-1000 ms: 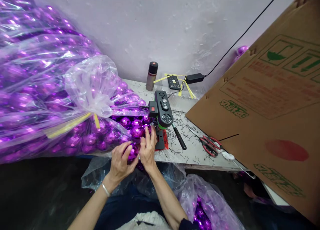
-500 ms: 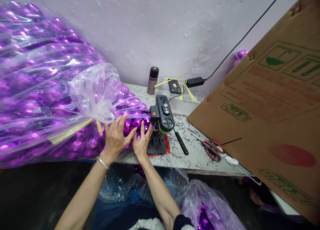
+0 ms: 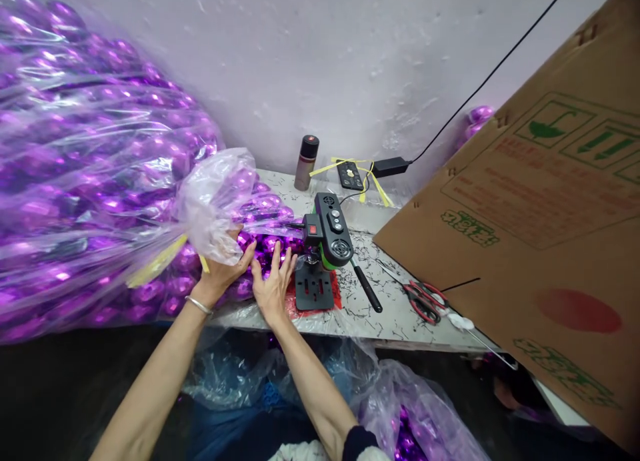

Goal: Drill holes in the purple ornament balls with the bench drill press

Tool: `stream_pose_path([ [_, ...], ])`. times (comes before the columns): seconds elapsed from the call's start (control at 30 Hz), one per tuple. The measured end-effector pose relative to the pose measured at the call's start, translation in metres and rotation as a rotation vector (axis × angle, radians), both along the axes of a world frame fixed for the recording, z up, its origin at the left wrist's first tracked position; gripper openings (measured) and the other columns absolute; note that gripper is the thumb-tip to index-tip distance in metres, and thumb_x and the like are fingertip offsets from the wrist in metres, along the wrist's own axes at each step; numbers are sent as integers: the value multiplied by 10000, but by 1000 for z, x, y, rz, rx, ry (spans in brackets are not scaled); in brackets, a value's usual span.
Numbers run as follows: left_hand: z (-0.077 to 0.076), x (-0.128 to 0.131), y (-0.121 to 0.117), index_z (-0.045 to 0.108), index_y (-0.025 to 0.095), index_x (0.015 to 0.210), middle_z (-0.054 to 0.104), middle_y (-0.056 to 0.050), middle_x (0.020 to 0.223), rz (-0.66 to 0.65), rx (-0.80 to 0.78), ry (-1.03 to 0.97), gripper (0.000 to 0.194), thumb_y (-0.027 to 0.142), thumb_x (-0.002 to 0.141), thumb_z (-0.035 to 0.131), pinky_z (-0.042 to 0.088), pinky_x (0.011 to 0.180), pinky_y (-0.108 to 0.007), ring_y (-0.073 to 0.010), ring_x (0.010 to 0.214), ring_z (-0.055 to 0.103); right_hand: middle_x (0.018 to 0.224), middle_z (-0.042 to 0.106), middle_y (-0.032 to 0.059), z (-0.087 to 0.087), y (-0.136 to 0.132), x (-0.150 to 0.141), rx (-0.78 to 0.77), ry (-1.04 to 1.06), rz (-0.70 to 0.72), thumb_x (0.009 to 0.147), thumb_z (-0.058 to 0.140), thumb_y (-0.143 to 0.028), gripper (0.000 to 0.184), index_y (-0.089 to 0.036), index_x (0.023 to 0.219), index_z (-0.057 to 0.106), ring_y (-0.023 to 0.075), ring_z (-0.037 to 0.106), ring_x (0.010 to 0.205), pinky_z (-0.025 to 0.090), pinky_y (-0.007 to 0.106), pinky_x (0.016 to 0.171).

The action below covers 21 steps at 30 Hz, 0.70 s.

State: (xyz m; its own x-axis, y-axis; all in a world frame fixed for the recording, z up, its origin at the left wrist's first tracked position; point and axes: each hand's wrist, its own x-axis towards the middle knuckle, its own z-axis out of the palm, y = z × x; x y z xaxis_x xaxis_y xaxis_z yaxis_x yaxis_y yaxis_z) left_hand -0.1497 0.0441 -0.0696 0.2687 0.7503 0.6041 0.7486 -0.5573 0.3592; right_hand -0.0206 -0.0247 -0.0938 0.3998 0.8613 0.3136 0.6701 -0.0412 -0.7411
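Note:
Shiny purple faceted balls lie loose by the mouth of a big clear plastic bag packed with more of them. My left hand reaches in below the bag's gathered neck; its thumb is stretched out, most of its fingers are behind the plastic, and it appears to push against bag and balls. My right hand is open, fingers spread against the near side of the loose balls. Just right of it stands a small black device with a red switch, a flat slotted base plate and a black handle.
Red-handled scissors lie on the worktable among scattered black bits. A dark-capped bottle, a phone, yellow strips and a black adapter are along the wall. A large cardboard box leans in from the right.
The ball that my left hand held is out of it. Both hands moved left and spread against the balls and bag; the bag's neck shifted right over my left hand. The device's base plate is uncovered.

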Motion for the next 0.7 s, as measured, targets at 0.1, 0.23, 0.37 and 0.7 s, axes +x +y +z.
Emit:
stream_pose_path([
  [0.1,-20,-14,6,746,139,1062,739,-268,1015,41,-80,-69,464,532,943,530,390,1025,-792,-488,1178,666,1677,269,272,-4,-2,-9,-19,6,14,936,536,-646,837,-211,1614,307,459,209,1589,398,712,1128],
  [0.23,-29,-28,19,752,157,983,734,-258,977,43,-155,-159,539,646,844,573,385,1043,-793,-499,1139,675,1688,226,280,-5,-4,-18,-26,-18,31,922,556,-657,869,-218,1621,286,479,209,1584,408,728,1103],
  [0.37,-22,-38,32,725,188,1124,740,-224,1117,34,-81,-193,580,646,790,603,336,1177,-696,-437,1218,651,1688,215,287,-2,-4,-26,-28,-19,31,921,557,-661,876,-220,1624,276,487,210,1581,414,729,1091],
  [0.7,-28,-64,62,717,214,878,735,-191,882,138,-45,-227,471,642,724,595,368,1113,-722,-466,1110,666,1682,213,313,6,12,-48,-107,-1,38,892,601,-671,952,-182,1630,253,502,197,1582,430,711,1088],
])
